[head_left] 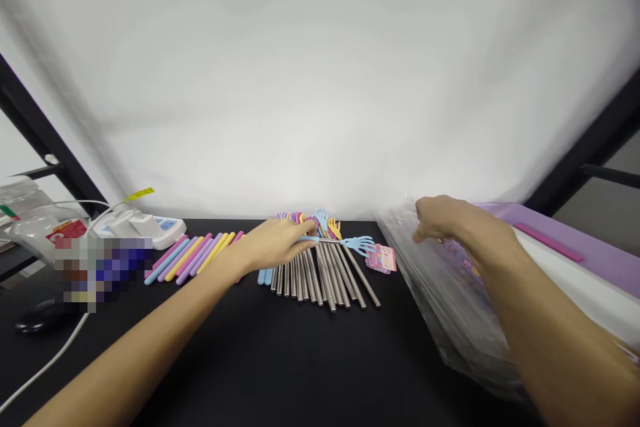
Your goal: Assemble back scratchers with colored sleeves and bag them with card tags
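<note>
My left hand (273,242) is closed around the light blue handle of a back scratcher (357,244), whose blue claw end points right. Beneath it lie several metal rods (325,277) in a row on the black table. At the right, my right hand (443,219) is curled with its fingers together at the upper part of a stack of clear plastic bags (425,287); it appears to pinch a bag, though the fingertips are partly hidden. Small pink printed cards (383,258) lie by the blue claw, between the rods and the bags.
Pink, blue, yellow and purple sticks (193,257) lie left of my left hand. Farther left are a white power strip (167,232), a white cable (65,347) and a black mouse (37,320). A purple bin (530,217) borders the right side; a white wall (320,113) stands behind.
</note>
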Action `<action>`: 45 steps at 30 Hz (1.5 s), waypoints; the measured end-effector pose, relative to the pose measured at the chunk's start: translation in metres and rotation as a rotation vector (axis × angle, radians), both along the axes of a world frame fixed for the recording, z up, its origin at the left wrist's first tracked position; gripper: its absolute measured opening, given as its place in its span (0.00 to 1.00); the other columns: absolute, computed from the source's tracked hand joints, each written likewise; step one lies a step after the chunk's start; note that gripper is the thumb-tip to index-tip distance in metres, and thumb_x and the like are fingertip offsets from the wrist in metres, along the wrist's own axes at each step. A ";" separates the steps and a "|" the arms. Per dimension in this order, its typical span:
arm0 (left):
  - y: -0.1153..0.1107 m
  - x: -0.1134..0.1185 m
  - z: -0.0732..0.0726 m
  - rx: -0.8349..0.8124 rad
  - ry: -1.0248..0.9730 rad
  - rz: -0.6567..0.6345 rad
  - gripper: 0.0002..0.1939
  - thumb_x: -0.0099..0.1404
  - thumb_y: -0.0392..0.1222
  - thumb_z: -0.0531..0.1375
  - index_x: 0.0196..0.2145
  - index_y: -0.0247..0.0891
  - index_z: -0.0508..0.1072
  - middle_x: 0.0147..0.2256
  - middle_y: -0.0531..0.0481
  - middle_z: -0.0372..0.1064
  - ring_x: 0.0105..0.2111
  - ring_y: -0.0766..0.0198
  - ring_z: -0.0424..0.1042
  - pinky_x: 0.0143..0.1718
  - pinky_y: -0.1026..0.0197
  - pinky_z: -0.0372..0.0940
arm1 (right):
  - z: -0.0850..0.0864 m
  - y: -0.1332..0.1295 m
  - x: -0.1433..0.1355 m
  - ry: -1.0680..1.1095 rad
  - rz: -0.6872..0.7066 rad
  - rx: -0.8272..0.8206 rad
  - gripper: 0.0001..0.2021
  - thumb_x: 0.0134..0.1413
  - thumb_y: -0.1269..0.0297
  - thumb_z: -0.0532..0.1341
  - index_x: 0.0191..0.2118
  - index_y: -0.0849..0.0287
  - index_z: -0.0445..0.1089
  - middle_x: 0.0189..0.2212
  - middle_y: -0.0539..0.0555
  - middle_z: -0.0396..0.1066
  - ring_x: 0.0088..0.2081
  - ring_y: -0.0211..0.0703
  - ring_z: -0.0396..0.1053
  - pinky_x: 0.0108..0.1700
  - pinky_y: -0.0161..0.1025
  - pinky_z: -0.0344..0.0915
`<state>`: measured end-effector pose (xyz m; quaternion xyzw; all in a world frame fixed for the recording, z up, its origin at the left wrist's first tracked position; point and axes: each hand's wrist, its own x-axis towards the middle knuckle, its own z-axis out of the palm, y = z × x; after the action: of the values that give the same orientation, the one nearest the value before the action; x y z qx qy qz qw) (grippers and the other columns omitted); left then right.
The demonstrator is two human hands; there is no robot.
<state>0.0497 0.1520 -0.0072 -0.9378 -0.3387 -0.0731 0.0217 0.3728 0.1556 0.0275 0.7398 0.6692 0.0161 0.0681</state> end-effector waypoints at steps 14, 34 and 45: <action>-0.003 -0.002 0.007 -0.134 -0.135 -0.016 0.15 0.73 0.51 0.47 0.48 0.41 0.65 0.35 0.49 0.72 0.31 0.61 0.69 0.33 0.60 0.58 | 0.018 -0.007 -0.008 -0.046 -0.108 0.091 0.11 0.32 0.72 0.65 0.30 0.58 0.73 0.26 0.60 0.75 0.28 0.55 0.73 0.24 0.42 0.62; -0.012 0.024 0.002 -0.926 -1.033 0.155 0.13 0.59 0.41 0.65 0.40 0.33 0.72 0.32 0.50 0.71 0.19 0.76 0.59 0.20 0.67 0.55 | -0.008 -0.017 -0.115 1.592 0.387 -0.073 0.16 0.48 0.54 0.70 0.36 0.60 0.72 0.36 0.59 0.78 0.39 0.46 0.74 0.46 0.44 0.70; -0.024 0.023 0.013 -0.741 -0.809 0.112 0.09 0.61 0.43 0.63 0.38 0.36 0.74 0.27 0.55 0.67 0.20 0.74 0.58 0.21 0.68 0.56 | -0.009 -0.019 -0.126 1.268 0.298 0.177 0.17 0.53 0.51 0.64 0.25 0.60 0.76 0.21 0.52 0.71 0.23 0.35 0.62 0.25 0.35 0.58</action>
<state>0.0725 0.1280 0.0054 -0.7604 -0.3725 -0.3023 -0.4378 0.2472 0.1366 0.0189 0.5079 0.6710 -0.3588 -0.4037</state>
